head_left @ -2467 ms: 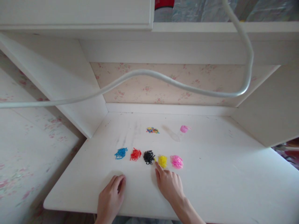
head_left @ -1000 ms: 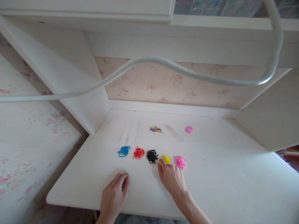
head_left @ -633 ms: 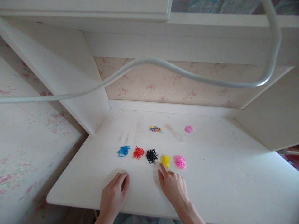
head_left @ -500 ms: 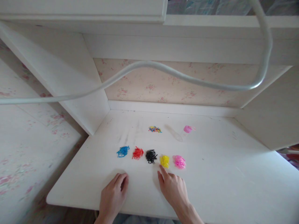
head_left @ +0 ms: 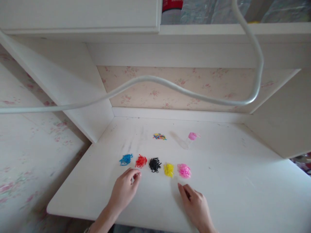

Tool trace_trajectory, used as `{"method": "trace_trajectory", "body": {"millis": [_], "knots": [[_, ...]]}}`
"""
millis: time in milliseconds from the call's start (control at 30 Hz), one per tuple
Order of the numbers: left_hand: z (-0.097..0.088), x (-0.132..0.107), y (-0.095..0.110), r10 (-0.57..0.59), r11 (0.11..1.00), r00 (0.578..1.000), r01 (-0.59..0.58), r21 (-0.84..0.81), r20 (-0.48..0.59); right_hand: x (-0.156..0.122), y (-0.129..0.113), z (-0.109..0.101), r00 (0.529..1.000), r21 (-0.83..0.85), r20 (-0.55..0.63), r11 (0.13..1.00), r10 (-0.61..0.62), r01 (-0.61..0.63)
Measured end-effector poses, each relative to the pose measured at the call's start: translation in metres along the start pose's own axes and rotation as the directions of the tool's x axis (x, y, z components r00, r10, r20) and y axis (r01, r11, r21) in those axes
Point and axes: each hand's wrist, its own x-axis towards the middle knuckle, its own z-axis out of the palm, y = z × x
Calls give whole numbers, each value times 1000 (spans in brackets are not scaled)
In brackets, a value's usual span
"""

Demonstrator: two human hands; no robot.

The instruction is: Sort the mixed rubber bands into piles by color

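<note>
A row of small rubber-band piles lies on the white desk: blue (head_left: pixel 126 159), red (head_left: pixel 141 161), black (head_left: pixel 155 165), yellow (head_left: pixel 168 170) and pink (head_left: pixel 184 171). Just in front of the red pile is my left hand (head_left: pixel 125 187), its fingers curled towards the thumb. My right hand (head_left: pixel 196 204) rests closer to the desk's front, below the pink pile, with thumb and fingers drawn together. Whatever either hand may hold is hidden or too small to name. Behind the row sits a mixed-colour pile of bands (head_left: pixel 159 136).
A clear container with a pink lid (head_left: pixel 192 136) lies behind the row. A thick white cable (head_left: pixel 150 78) crosses the view in front of the cabinet. White side panels (head_left: pixel 279 119) bound the desk (head_left: pixel 233 191) left and right.
My right hand has drawn back from the yellow pile, moving right and nearer, and its pointing finger has curled in. My left hand has moved forward and right, towards the red pile.
</note>
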Motion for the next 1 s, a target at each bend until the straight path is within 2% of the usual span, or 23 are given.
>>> {"method": "trace_trajectory", "body": {"millis": [100, 167, 300, 433, 567, 733, 1000], "knots": [[0, 43, 22, 53, 998, 997, -55, 31, 55, 1, 8, 2, 999, 88, -2, 996, 35, -34], [7, 75, 28, 37, 991, 992, -52, 125, 122, 3, 8, 2, 999, 113, 3, 992, 49, -49], [32, 130, 26, 2, 983, 987, -31, 179, 158, 8, 5, 0, 996, 124, -4, 988, 89, -87], [56, 165, 20, -42, 974, 988, 7, 228, 151, 10, 3, -2, 995, 132, 6, 987, 96, -96], [73, 182, 19, -49, 968, 990, 14, 250, 133, 10, 4, 0, 995, 132, -15, 987, 99, -96], [85, 192, 18, -20, 965, 993, -11, 260, 115, 10, 5, 1, 993, 135, -9, 984, 116, -114], [85, 193, 15, -1, 961, 991, -36, 273, 133, 11, 3, -1, 995, 123, -19, 988, 96, -93]]}}
